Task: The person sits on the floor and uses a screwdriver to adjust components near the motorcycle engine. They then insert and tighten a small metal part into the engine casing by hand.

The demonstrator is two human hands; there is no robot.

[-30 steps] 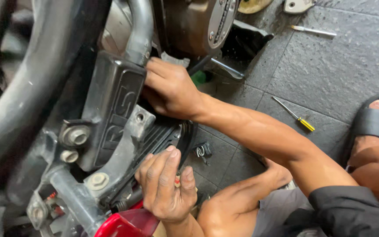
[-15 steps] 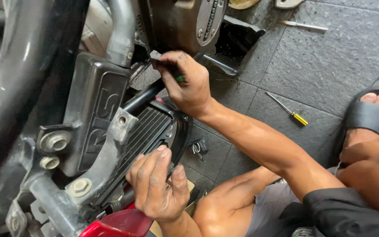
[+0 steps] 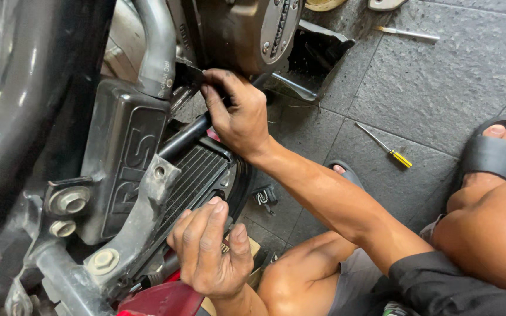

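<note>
Right hand [image 3: 238, 114] grip closed on a dark tool [image 3: 197, 75] — long axis pointing up-left.

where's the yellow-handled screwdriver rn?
The yellow-handled screwdriver lies on the grey floor tiles in the head view, right of the right hand and forearm, left of the sandalled foot.

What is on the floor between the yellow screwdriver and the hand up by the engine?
Just bare grey floor tiles lie between the yellow-handled screwdriver and the right hand, as the head view shows.
</note>
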